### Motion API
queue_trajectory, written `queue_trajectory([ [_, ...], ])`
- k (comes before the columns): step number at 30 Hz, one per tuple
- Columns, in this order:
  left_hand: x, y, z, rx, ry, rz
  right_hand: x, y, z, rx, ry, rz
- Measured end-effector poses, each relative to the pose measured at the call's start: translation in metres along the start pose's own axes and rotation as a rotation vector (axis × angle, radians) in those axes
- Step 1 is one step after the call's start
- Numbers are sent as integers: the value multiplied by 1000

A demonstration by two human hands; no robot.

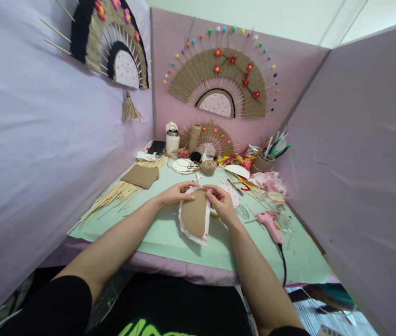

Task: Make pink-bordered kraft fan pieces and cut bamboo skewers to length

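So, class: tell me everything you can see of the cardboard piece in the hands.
The cardboard piece is plain brown and roughly half-round, its curved edge to the left and its straighter edge to the right. White, cloth-like material with a few reddish spots borders it. The left hand and right hand pinch it near the top, above the green table. Whether its lower end touches the table is unclear.

3 pastel partitions (355, 116) flank and back a mint-green table (163, 233).
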State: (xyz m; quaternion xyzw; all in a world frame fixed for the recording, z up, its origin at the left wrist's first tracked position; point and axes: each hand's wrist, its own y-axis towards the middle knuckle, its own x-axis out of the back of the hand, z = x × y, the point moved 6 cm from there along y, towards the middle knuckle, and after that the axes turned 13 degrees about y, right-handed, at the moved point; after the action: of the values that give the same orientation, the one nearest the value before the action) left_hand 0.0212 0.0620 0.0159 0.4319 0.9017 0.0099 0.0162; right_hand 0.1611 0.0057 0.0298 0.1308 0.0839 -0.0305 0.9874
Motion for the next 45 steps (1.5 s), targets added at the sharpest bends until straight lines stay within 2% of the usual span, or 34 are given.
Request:
queue_trajectory([
  [16, 5, 4, 0, -40, 132, -39, 7, 2, 0, 143, -139, 20],
  [21, 7, 2, -8, -99, 237, -89, 6, 0, 1, 95, -151, 52],
  [25, 10, -1, -15, -141, 336, -123, 9, 5, -3, 41, 59, 24],
  [28, 8, -2, -20, -181, 453, -117, 14, 12, -16, -82, 229, -40],
  [30, 3, -2, -23, -210, 529, -94, 18, 14, -26, -191, 247, -82],
  [32, -2, -2, -25, -241, 587, -58, 21, 13, -32, -266, 195, -109],
  [34, -6, -2, -25, -259, 627, -23, 21, 11, -32, -275, 118, -89],
  [39, -7, 0, -20, -253, 637, 23, 16, 8, -22, -160, -73, 23],
  [45, -4, 0, -18, -223, 575, -3, 13, 7, -11, -60, -197, 1],
])
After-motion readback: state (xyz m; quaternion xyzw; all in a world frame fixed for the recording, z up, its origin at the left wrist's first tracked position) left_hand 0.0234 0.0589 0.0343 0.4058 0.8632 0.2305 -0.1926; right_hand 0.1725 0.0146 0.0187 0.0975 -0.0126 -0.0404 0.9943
